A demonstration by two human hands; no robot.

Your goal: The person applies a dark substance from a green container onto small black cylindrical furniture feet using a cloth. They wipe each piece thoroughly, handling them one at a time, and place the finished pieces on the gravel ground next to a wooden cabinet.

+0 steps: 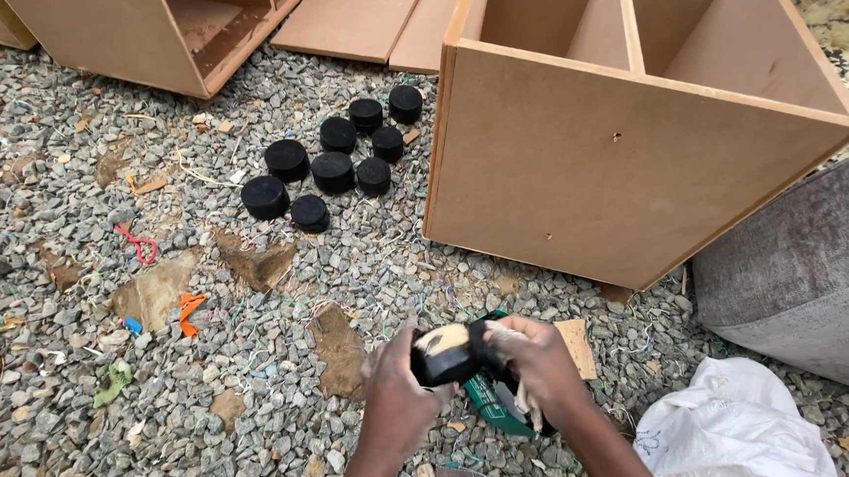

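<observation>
Both hands [471, 363] gripping black puck [443, 353] — gravel [81, 407]

The round black foot [448, 355] held between the left hand [395, 383] and the right hand [540, 359] looked like matt plastic, and its top face carried a yellowish, wet-looking smear. The other black feet [331, 161] on the ground had the same dull, smooth finish. The open cabinet [625, 148] was made of plain brown fibreboard, smooth and matt, without any paint. The ground [81, 407] was rough grey gravel with scraps of brown cardboard. The cushion [810, 274] was covered with grey cloth of a soft, velvety look. The white sack [731, 431] seemed woven plastic, wrinkled and slightly shiny.
</observation>
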